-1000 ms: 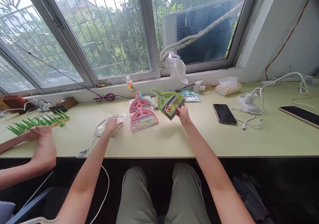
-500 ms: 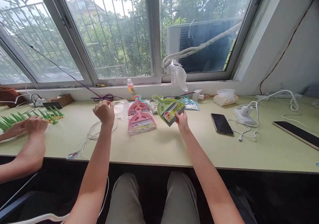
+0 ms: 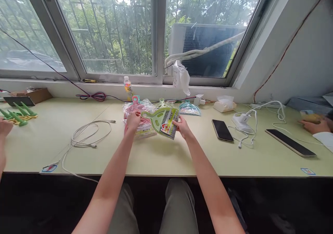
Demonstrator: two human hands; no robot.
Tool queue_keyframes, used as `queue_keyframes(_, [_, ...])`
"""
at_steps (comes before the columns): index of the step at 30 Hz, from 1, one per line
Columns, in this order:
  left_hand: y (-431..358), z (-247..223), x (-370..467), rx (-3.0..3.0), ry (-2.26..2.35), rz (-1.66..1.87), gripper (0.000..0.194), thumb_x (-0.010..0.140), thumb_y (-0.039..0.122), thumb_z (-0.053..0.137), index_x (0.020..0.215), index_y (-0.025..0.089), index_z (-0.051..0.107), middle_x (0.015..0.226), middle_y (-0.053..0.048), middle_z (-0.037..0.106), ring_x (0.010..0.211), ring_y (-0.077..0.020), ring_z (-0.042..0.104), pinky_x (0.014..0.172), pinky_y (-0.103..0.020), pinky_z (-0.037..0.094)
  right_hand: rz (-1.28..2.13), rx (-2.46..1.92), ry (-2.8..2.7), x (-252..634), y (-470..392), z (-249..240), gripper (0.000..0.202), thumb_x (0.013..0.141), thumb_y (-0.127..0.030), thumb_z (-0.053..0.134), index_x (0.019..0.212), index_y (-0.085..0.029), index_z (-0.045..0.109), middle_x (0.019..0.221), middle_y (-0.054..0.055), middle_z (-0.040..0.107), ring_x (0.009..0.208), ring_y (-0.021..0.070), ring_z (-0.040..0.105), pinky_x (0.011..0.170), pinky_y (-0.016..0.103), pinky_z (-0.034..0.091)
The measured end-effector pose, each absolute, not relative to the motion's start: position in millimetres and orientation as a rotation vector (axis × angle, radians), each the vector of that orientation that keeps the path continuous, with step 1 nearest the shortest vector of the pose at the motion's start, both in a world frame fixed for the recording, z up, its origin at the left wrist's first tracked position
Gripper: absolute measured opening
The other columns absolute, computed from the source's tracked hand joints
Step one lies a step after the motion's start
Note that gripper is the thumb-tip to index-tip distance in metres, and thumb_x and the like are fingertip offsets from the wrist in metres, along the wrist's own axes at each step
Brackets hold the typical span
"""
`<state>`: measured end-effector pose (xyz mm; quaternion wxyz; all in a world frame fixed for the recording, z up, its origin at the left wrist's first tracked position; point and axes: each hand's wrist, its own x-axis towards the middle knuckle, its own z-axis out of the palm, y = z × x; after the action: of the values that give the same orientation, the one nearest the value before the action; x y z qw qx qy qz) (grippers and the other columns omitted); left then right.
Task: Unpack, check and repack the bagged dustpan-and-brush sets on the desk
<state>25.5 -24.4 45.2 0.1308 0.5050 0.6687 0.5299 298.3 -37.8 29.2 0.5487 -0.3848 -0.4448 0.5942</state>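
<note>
A green dustpan and brush set [image 3: 158, 122] with a printed label is held above the table between both hands. My left hand [image 3: 133, 120] pinches its handle end. My right hand [image 3: 182, 127] grips the bristle edge at the other end. Behind my left hand lie pink dustpan sets [image 3: 144, 127] in clear plastic wrap, partly hidden by that hand and the green set. Another pale green set [image 3: 161, 103] lies behind the held one, and a blue set [image 3: 189, 108] rests to its right near the wall.
Coiled white cable [image 3: 78, 140] lies left. To the right are a phone [image 3: 222, 130], a charger [image 3: 241, 121], a tissue pack [image 3: 225, 103] and a dark tablet [image 3: 290, 142]. A bottle [image 3: 128, 88] stands behind. Other people's hands show at both sides.
My left hand has come down and right from a raised fist and taken the green set's handle. The view has shifted right, and a person's hand now shows at the far right.
</note>
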Motion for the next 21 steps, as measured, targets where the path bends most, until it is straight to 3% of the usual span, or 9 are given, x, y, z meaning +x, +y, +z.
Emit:
queue_keyframes(5, [-40.9,51.3,24.3,1.439,2.337,1.682,0.010,0.087,0.029,0.064,0.091,0.023,0.069,0.092,-0.005,0.072,0.089,-0.0228,0.066,0.079,-0.033,0.047,1.433,-1.056,-1.019,293.5,-34.7,17.9,0.036,0.070,-0.015,0.074,0.101,-0.021,0.055,0.085,0.003,0.074,0.072,0.0191,0.072,0.061,0.029,0.061])
queue_keyframes(10, [-45.6,47.3,38.0,1.759,2.170,1.756,0.007,0.087,0.025,0.067,0.091,0.021,0.070,0.085,-0.005,0.070,0.088,-0.0232,0.063,0.083,-0.034,0.044,1.289,-1.054,-1.012,288.1,-38.1,15.6,0.038,0.073,-0.019,0.073,0.105,-0.023,0.052,0.085,0.002,0.074,0.076,0.0215,0.073,0.064,0.035,0.063])
queue_keyframes(17, [-50.5,46.0,62.9,2.102,1.830,1.700,0.007,0.089,0.023,0.064,0.087,0.021,0.070,0.084,-0.004,0.068,0.079,-0.0201,0.060,0.078,-0.033,0.043,1.332,-0.947,-1.153,270.8,-48.6,18.3,0.050,0.070,-0.029,0.078,0.112,-0.023,0.051,0.085,0.003,0.074,0.077,0.0235,0.073,0.064,0.037,0.064])
queue_keyframes(21, [-60.2,46.8,81.8,2.261,1.742,1.571,0.011,0.091,0.031,0.062,0.093,0.024,0.071,0.090,-0.005,0.069,0.092,-0.0235,0.061,0.092,-0.040,0.041,1.249,-0.931,-0.983,268.4,-47.7,14.9,0.048,0.072,-0.028,0.076,0.112,-0.024,0.050,0.091,0.003,0.072,0.083,0.0227,0.072,0.069,0.039,0.064])
